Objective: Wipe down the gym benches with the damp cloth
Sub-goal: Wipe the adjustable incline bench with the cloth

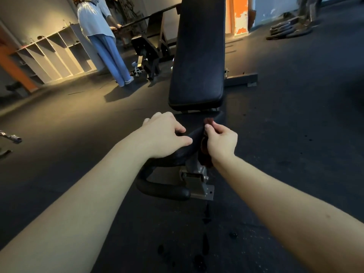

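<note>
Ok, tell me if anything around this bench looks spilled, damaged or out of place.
Dark wet-looking spots dot the floor by the near end of the bench, below the cloth pinched in the right hand; they look like drips. Farther back, the orange pillar has flaking paint.

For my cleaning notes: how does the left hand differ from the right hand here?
The right hand pinches the cloth; the left hand holds none and grips the seat from above. The left hand lies on the seat's top; the right hand is at its right edge. Both are at the same seat.
</note>
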The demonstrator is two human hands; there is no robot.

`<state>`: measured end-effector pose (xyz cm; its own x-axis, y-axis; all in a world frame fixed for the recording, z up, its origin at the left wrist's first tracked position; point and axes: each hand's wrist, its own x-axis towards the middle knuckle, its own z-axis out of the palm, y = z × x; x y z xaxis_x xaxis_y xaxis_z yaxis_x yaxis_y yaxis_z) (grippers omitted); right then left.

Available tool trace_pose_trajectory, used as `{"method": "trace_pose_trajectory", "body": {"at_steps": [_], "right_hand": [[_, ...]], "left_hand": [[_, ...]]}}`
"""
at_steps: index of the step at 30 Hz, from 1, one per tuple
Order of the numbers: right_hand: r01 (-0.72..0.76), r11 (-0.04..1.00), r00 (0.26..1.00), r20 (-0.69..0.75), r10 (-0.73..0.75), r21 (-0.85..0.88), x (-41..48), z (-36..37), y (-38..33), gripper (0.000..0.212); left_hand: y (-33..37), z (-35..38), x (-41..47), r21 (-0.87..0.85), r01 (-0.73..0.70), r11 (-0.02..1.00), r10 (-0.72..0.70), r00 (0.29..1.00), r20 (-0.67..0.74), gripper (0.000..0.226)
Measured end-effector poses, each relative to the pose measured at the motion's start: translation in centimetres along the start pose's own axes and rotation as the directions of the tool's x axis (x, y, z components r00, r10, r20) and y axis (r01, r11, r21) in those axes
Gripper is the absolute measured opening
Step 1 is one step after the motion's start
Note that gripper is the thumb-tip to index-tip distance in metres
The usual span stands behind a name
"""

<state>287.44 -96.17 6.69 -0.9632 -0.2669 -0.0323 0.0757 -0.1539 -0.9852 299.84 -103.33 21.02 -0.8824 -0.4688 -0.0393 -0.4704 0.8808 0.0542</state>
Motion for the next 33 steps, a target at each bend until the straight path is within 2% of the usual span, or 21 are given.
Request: {"method": "trace_pose_trajectory", "body": {"at_steps": [3, 6, 10, 13, 16, 20, 22, 27, 30, 33], "right_hand": [[-0.058, 0.998, 0.998, -0.031, 0.058, 0.014, 2.8, 0.3, 2.0, 0.036], [0.031, 0.995, 0.999, 0.008, -0.031, -0.094, -0.4, -0.5, 0.8, 0.029], [0.093, 0.992, 0.992, 0.093, -0.085, -0.085, -3.5, -1.8, 1.6, 0.025], [0.134, 0.989, 0.989, 0.070, -0.129, -0.062, -1.7, -1.3, 2.1, 0.020], [0.105, 0.993, 0.994, -0.001, -0.105, -0.048, 1.4, -0.3, 2.4, 0.019], [-0.039, 0.999, 0.997, -0.064, 0.039, -0.013, 6.1, 0.2, 3.6, 0.024], [-0.042, 0.999, 0.996, -0.080, 0.041, -0.010, 5.9, 0.2, 3.9, 0.024], [0.121, 0.987, 0.992, -0.022, -0.124, -0.102, 0.8, -0.6, 4.2, 0.021], [0.125, 0.989, 0.992, -0.011, -0.127, -0.078, 1.8, -0.8, 4.4, 0.020], [0.091, 0.995, 0.994, -0.066, -0.093, -0.031, 5.6, 0.1, 5.0, 0.021]], "left_hand": [[0.7, -0.1, 1.6, -0.014, 0.061, 0.998, -0.060, 0.995, 0.074, 0.060], [1.4, -0.5, 2.6, -0.039, 0.088, 0.995, -0.083, 0.991, 0.109, 0.050], [1.3, -0.3, 3.1, -0.110, 0.072, 0.991, -0.060, 0.992, 0.108, 0.041], [0.6, 0.2, 3.2, -0.162, 0.079, 0.984, -0.063, 0.993, 0.099, 0.042], [0.7, 0.1, 3.6, -0.186, 0.091, 0.978, -0.070, 0.991, 0.118, 0.040], [1.0, 0.0, 4.2, -0.202, 0.122, 0.972, -0.093, 0.985, 0.146, 0.039], [1.3, 0.2, 4.6, -0.197, 0.120, 0.973, -0.095, 0.986, 0.134, 0.039], [2.1, 0.9, 6.3, -0.147, 0.098, 0.984, -0.081, 0.990, 0.117, 0.039], [2.4, 1.7, 7.4, -0.117, 0.088, 0.989, -0.078, 0.993, 0.083, 0.030], [2.7, 2.0, 8.1, -0.105, 0.097, 0.990, -0.089, 0.993, 0.080, 0.023]]}}
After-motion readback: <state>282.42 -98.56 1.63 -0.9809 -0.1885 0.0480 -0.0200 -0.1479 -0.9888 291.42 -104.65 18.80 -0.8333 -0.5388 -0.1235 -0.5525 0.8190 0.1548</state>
